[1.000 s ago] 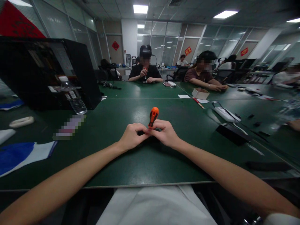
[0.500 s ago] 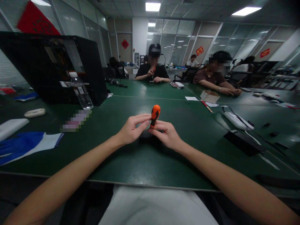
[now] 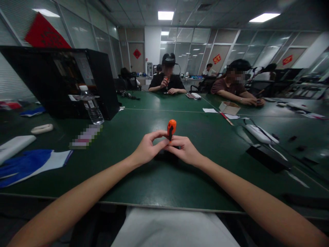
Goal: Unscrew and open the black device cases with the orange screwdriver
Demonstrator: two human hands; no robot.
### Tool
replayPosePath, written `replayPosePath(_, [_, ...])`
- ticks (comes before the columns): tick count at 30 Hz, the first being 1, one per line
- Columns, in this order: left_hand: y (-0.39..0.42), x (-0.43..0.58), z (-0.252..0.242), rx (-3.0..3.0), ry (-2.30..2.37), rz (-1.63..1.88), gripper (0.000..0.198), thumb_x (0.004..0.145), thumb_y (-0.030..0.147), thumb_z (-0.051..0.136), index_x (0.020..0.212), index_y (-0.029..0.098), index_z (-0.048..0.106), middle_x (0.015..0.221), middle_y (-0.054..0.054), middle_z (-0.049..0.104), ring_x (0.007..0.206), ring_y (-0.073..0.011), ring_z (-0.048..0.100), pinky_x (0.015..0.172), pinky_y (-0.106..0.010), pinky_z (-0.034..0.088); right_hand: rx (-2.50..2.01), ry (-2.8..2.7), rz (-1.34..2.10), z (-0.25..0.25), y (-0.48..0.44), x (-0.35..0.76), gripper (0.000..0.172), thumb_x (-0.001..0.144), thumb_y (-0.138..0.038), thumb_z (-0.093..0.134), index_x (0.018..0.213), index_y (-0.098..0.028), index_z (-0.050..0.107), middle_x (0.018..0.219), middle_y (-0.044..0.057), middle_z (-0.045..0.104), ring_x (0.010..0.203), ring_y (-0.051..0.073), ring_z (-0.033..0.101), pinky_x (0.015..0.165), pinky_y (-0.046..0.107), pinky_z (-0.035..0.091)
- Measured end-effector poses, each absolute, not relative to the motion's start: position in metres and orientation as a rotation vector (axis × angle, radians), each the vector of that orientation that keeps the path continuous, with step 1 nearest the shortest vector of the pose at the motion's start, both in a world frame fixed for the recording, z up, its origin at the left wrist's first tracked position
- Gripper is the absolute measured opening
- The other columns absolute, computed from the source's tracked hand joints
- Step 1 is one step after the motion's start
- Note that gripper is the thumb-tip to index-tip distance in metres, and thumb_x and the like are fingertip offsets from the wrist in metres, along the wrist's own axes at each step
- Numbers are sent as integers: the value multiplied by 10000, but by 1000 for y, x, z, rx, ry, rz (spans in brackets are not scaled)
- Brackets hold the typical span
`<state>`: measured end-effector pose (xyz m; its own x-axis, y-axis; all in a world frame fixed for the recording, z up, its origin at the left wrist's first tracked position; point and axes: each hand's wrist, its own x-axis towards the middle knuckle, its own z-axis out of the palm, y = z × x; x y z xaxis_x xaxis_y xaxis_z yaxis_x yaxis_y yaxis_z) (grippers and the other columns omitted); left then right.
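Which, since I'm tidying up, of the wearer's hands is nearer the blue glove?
The left hand, on the same side of the orange handle as the glove; the right hand is mostly on the other.

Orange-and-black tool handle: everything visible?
The orange-and-black tool handle looks plastic: rounded orange top, black inlays down the grip, narrower lower end. It stands nearly upright above the dark green tabletop. The bare right hand pinches its lower end; fingertips of the bare left hand meet there too, grip unclear. The hands hide whatever lies below.
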<state>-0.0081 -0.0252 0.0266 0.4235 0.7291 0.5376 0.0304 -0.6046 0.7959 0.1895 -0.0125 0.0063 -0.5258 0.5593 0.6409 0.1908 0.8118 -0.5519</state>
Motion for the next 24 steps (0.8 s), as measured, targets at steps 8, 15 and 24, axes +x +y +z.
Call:
replayPosePath(8, [-31,2,24,1970,665,1237,172,923,266,675,1046,149,698,1042,-86,750,992,-226,697,929,-333,534,-597,-1893,391,32,-19,206,594,766,-605,780,1186,-223,605,979,63,698,812,199,663,727,325,548])
replayPosePath(15, [-17,4,26,2451,708,994,326,917,338,692,1192,162,675,1193,-115,721,1098,-256,674,979,-377,512,-748,-1707,372,50,-23,218,296,913,-335,674,1171,-252,555,817,-16,658,661,137,635,617,267,537])
replayPosePath(24, [-14,8,-1,2535,1082,745,389,938,480,632,1171,189,744,1139,-71,780,1009,-265,738,884,-357,548,-892,-1364,435,35,7,234,249,897,-444,661,901,-221,550,620,-50,576,502,100,535,457,213,449])
